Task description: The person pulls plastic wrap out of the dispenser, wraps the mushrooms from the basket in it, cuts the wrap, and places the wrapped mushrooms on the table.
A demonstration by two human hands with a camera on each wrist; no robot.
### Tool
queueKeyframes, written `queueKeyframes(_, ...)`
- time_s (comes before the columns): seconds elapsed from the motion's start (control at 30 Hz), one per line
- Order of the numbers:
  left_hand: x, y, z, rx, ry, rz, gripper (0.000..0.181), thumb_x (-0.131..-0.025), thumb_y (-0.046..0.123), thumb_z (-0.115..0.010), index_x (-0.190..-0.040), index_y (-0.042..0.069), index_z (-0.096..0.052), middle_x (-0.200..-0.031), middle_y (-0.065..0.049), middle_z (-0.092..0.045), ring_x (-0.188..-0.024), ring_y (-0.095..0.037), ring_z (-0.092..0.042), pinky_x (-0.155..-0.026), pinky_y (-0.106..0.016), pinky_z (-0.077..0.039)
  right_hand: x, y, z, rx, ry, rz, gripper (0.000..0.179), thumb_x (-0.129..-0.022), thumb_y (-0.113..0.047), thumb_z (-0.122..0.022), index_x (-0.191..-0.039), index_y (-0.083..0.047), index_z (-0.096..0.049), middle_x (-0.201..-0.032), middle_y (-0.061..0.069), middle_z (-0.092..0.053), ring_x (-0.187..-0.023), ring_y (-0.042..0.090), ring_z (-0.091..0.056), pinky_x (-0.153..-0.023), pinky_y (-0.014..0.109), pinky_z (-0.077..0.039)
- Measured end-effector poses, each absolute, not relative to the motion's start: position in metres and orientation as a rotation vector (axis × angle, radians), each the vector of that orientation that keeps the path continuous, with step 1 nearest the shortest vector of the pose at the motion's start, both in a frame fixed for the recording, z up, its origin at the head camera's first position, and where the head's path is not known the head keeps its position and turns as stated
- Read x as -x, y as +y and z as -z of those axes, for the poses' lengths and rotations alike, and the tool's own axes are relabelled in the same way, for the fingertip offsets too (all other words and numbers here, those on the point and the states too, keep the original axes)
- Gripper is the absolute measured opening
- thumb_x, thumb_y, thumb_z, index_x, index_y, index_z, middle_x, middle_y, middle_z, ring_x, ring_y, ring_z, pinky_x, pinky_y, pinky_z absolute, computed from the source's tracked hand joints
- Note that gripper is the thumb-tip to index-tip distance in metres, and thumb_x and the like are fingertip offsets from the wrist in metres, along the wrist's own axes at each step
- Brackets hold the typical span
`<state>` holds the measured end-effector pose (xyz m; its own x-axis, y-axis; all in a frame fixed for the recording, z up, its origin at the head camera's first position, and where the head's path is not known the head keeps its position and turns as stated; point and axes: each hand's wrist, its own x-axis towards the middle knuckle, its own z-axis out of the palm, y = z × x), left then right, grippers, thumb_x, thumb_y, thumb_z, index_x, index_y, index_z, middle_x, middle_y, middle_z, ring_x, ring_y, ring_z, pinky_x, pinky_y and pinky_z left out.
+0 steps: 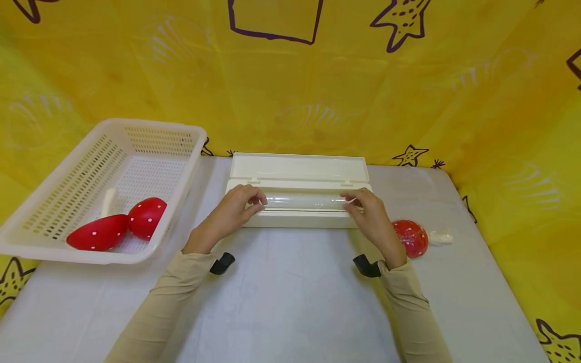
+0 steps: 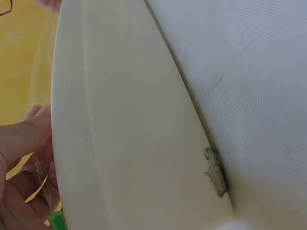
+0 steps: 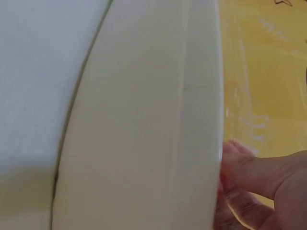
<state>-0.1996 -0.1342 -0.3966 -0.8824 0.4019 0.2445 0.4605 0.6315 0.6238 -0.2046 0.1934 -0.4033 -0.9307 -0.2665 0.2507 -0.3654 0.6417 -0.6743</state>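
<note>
A white plastic wrap dispenser [image 1: 299,221] lies on the table with its lid [image 1: 299,167] tipped back. Inside it rests a roll of clear cling film [image 1: 304,200]. My left hand [image 1: 233,209] is at the left end of the roll, thumb and fingers pinching the cling film [image 2: 38,165], which shows as a shiny sheet in the left wrist view. At the other end my right hand [image 1: 369,214] pinches the film in the same way. The dispenser's front wall [image 3: 129,120] partly hides the fingertips in both wrist views.
On the left stands a white slotted basket [image 1: 181,196] with red, white-dotted toy mushrooms [image 1: 97,233] in it. Another red mushroom [image 1: 410,238], glossy as if wrapped in film, lies right of my right forearm. A yellow patterned cloth [image 1: 290,101] hangs behind the table.
</note>
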Motion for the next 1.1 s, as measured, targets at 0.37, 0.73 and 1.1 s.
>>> queueKeyframes(0.37, 0.204, -0.142, 0.394, 0.684, -2.802, 1.162, 0.015, -0.088, 0.003, -0.071, -0.104, 0.000, -0.072, -0.091, -0.011, -0.072, -0.084, -0.023, -0.065, -0.080, -0.039, -0.053, 0.206, 0.197, 0.405, -0.559, -2.753, -1.021, 0.013, -0.092, -0.002, -0.066, -0.102, 0.004, -0.073, -0.101, 0.020, -0.072, -0.096, 0.034, -0.068, -0.089, 0.048, -0.055)
queueKeyframes(0.73, 0.211, -0.149, 0.392, 0.668, -2.852, 1.002, 0.007, -0.093, 0.008, -0.067, -0.097, 0.003, -0.065, -0.086, -0.009, -0.072, -0.077, -0.020, -0.063, -0.073, -0.034, -0.051, 0.208, 0.197, 0.406, -0.580, -2.734, -1.012, 0.014, -0.092, -0.001, -0.066, -0.103, 0.003, -0.073, -0.101, 0.019, -0.073, -0.096, 0.033, -0.067, -0.090, 0.048, -0.055)
queueKeyframes(1.1, 0.210, -0.158, 0.392, 0.667, -2.859, 0.859, 0.010, -0.093, 0.010, -0.067, -0.097, 0.004, -0.074, -0.088, -0.009, -0.073, -0.082, -0.024, -0.065, -0.083, -0.043, -0.048, 0.209, 0.198, 0.408, -0.556, -2.655, -1.028, 0.014, -0.091, -0.005, -0.068, -0.101, 0.004, -0.073, -0.096, 0.018, -0.074, -0.088, 0.031, -0.068, -0.082, 0.046, -0.056)
